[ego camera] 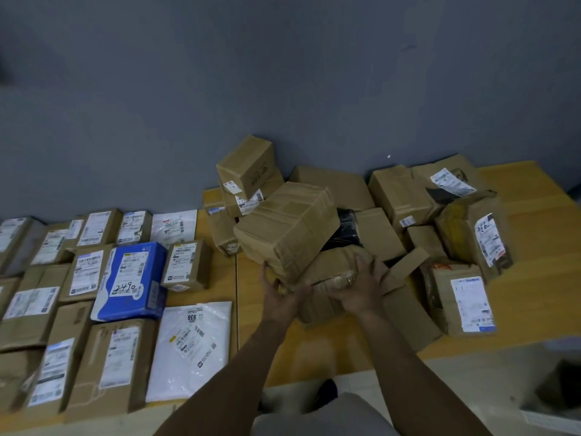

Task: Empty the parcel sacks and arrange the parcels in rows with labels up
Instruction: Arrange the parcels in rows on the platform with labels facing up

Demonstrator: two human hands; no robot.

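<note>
Both hands at the near side of the loose heap on the wooden worktop [518, 325]: left hand [278, 297] with fingers curled under the near lower corner of a large tape-wrapped brown box [287, 229], right hand [358, 289] closed over the crumpled brown parcel [327, 280] just beneath it. Large box tilted, resting on that crumpled parcel, no label showing on its visible faces, so probably needs turning before going into the rows. Risks from here: pulling out the lower parcel first would likely tip the taped box toward the near edge; behind it, a small carton [246, 166] perched askew on another could slide down if the heap shifts; a black-wrapped item [347, 231] wedged at the right of the box might drag along. Also possible: a one-corner hold slipping on glossy tape. Sorted rows on the left half of the worktop, labels up: one blue box [133, 280], two white mailer bags [191, 347], roughly a dozen brown cartons, the left ones cut off by the frame. Unsorted heap toward the far right corner: about a dozen brown parcels, exact count uncertain through overlap. No sack visible.
</note>
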